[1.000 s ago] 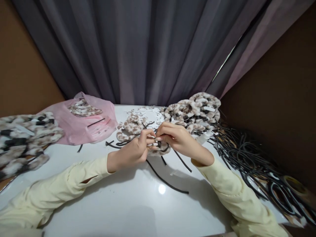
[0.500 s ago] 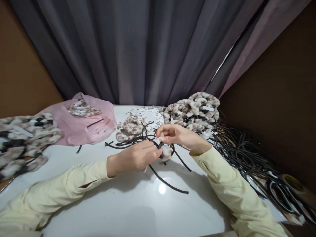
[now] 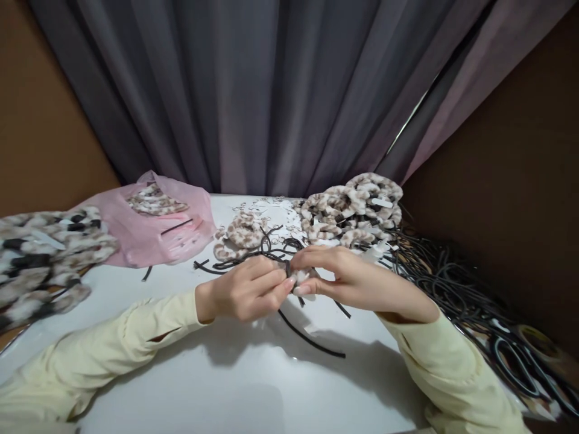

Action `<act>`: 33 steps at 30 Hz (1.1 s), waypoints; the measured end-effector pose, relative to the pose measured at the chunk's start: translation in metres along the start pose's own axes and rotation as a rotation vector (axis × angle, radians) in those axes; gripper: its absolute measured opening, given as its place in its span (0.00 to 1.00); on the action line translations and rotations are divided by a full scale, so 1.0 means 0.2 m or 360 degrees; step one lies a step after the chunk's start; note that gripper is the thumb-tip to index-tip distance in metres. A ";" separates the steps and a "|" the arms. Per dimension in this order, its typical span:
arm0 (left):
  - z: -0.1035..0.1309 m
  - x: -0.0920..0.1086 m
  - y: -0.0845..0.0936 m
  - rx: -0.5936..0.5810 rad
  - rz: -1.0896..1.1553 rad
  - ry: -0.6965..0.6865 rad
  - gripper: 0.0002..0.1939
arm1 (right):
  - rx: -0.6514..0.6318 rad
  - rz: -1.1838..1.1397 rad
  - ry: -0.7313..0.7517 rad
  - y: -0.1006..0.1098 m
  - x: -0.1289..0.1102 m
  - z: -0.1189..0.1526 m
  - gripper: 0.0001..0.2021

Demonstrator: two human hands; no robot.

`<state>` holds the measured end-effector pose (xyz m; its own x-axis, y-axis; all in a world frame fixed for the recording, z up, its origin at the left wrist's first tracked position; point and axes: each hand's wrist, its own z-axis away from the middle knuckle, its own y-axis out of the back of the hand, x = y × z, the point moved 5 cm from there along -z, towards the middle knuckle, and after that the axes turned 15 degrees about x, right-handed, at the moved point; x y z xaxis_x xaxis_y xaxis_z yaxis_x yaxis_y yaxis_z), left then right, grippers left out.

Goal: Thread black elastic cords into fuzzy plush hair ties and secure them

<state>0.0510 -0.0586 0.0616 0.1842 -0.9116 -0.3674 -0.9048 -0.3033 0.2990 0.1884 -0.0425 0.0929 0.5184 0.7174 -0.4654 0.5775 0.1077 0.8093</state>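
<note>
Near the middle of the white table, my left hand is closed in a pinch on a small white furry piece with a dark band round it. My right hand grips the same piece from the right, thumb below and fingers above. Black cords run out from under both hands, one curving toward the front right. More cords lie just behind the hands, beside a brown-and-white furry bundle.
A pink plastic bag lies at the back left, beside a furry pile. Another furry pile stands at the back right, with a heap of black cords along the right side. Small metal rings are scattered at the back.
My right hand has come lower and turned, from pinching above the furry piece to gripping its right side. My left hand has hardly moved.
</note>
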 end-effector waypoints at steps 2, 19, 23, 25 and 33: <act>0.01 0.00 0.01 0.0017 0.0002 -0.0032 0.06 | -0.0064 -0.0095 -0.0042 -0.03 0.01 -0.01 0.12; 0.06 -0.06 -0.04 0.0109 0.0017 0.0881 0.10 | 0.0754 0.0038 0.0220 -0.05 0.01 -0.03 0.07; 0.06 -0.08 -0.03 0.0107 -0.0084 0.0866 0.08 | 0.0724 0.0211 0.0361 -0.07 0.02 -0.03 0.09; 0.06 -0.10 -0.03 0.0076 -0.0075 0.1020 0.07 | 0.0694 0.0347 0.0390 -0.08 0.03 -0.03 0.09; 0.21 -0.25 -0.09 0.0061 0.0590 0.2482 0.09 | 0.1089 0.1054 0.0559 -0.14 -0.03 -0.03 0.13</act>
<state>0.0417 0.0034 0.0379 0.1344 -0.3160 0.9392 -0.9908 -0.0268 0.1328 0.1655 -0.0469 0.0750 0.7143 0.6634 0.2228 0.5357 -0.7232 0.4359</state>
